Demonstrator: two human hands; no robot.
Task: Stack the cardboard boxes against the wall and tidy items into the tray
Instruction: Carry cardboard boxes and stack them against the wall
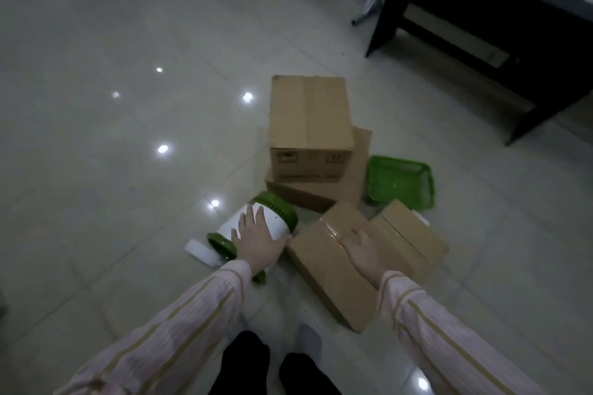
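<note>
Head camera, looking down at a glossy tiled floor [96, 138]. The left hand [256, 242] is laid open, fingers spread, on a white and green canister [276, 223] lying on its side. The right hand [362, 252] is held open, fingers straight, over a flat box [324, 276]; contact cannot be told. A second box [407, 234] lies beside it. Behind, a tall box [309, 125] is stacked on a lower box [361, 170], with the green tray [398, 183] just beside. The round canister could be set rolling across the smooth tile by a push. The tall box, seated off-centre, could be tipped if nudged.
</note>
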